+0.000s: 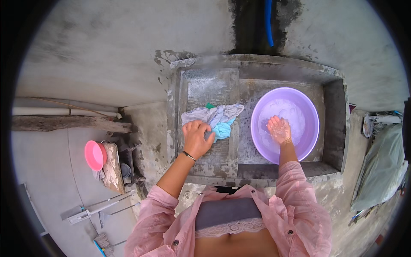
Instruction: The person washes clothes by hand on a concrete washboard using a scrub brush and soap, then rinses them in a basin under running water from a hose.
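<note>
My left hand [196, 138], with a dark band at the wrist, hovers at or just above the near edge of a bundle of wet cloths; whether it touches them I cannot tell. The bundle has a grey-white cloth [221, 113], a light-blue cloth [222, 131] and a bit of green cloth [210, 105]. It lies on the ridged washboard slab [208, 86] of a concrete sink. Inside a purple plastic basin [310, 128], my right hand [280, 128] is palm up with water in its cupped palm, over sudsy water.
The concrete sink's raised rim [289, 62] surrounds the slab and basin. A blue hose [268, 25] hangs at the far wall. Left are a pink basin [95, 155], a wooden log [70, 123] and mops [102, 239]. Plastic sheeting [380, 167] covers things at right.
</note>
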Motion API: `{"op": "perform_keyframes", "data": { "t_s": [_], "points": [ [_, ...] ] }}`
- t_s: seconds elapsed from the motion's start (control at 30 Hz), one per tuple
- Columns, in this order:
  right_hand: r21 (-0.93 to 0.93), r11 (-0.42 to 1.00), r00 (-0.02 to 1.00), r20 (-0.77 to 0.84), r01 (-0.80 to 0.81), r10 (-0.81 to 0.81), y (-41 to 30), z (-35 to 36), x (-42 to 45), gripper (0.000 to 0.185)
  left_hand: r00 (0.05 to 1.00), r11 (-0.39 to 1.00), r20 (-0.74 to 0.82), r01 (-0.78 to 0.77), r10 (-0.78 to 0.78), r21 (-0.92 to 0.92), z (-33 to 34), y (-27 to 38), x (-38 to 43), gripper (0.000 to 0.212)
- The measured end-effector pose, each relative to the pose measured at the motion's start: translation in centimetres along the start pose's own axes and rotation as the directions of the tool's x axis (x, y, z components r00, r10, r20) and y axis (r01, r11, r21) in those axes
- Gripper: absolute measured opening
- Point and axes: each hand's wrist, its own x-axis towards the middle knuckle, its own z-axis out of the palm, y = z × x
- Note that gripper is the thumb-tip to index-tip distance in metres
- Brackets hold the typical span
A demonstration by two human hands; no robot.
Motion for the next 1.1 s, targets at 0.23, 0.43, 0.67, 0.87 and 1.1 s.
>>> {"op": "perform_keyframes", "data": {
  "t_s": [0.23,0.43,0.67,0.87,1.1],
  "points": [
    [-0.811,0.584,0.827,0.340,0.017,0.448,7.8,17.3,-0.9,0.046,0.992,0.949,-0.129,0.037,0.004,0.313,3.5,0.7,7.1,0.060],
    [-0.898,0.431,0.813,-0.184,0.089,-0.552,-0.7,4.3,0.1,0.032,0.998,0.981,0.007,0.053,-0.056,0.188,0.3,-0.8,7.3,0.057],
    [-0.163,0.978,0.934,-0.310,0.133,-0.178,-5.3,-9.2,-0.1,0.040,0.991,0.990,0.003,0.135,-0.136,0.048,-0.9,0.3,5.9,0.045],
    [-0.486,0.856,0.844,0.373,-0.177,0.386,7.5,14.7,-1.3,0.048,0.957,0.922,0.108,0.225,-0.270,0.316,2.1,-1.3,9.0,0.075],
    [-0.944,0.324,0.914,-0.075,0.064,-0.398,2.1,8.4,-0.5,0.039,0.866,0.999,0.499,-0.041,0.020,0.032,0.3,-2.3,6.9,0.073]
  ]
}}
